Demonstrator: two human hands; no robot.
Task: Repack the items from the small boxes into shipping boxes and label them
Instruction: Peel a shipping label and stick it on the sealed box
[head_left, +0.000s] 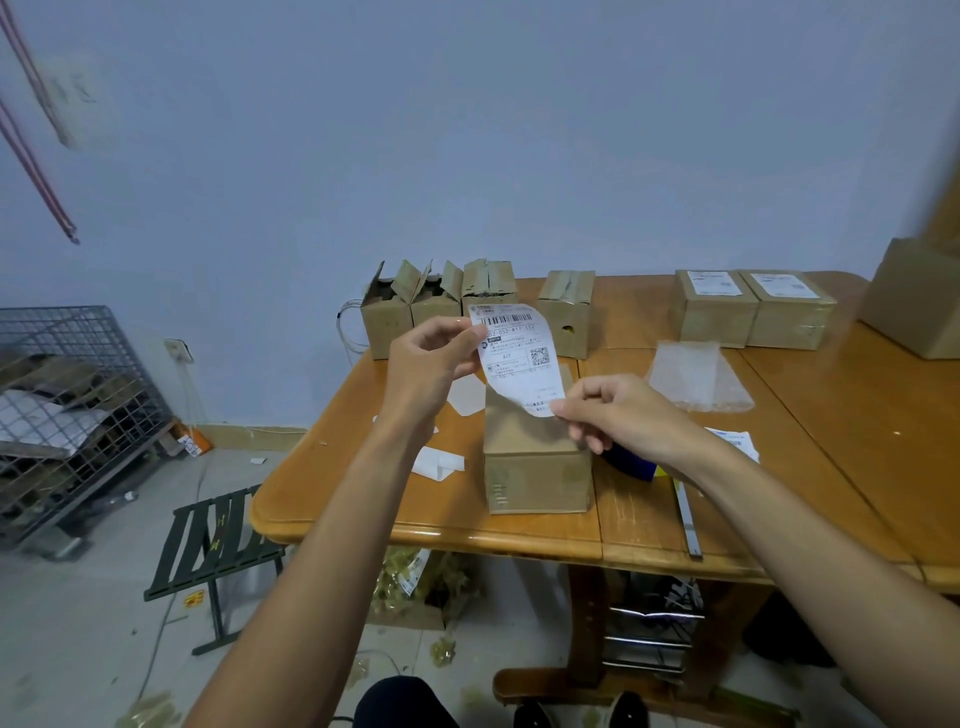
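Pinching the label (519, 358) at two ends: left fingers (467, 332) curl on its top-left edge, and right fingers (563, 408) nip the bottom corner, thumb against forefinger. That two-point grip holds it stretched so it can't fold onto itself. The printed face is toward me, so I judge the sticky back faces the box (535, 467). The box stands closed on the table (337, 467) right under my hands. The label's lower end sits over its top face, lined up for sticking; I can't tell whether it touches. White paper (439, 462) just left of the box is likely peeled backing. Labelled boxes (714, 317) sit at the back right, set aside as done, I'd say. Small boxes (410, 306) with flaps open stand in a row at the back edge, out of the way. A clear bag (698, 379) lies flat between.
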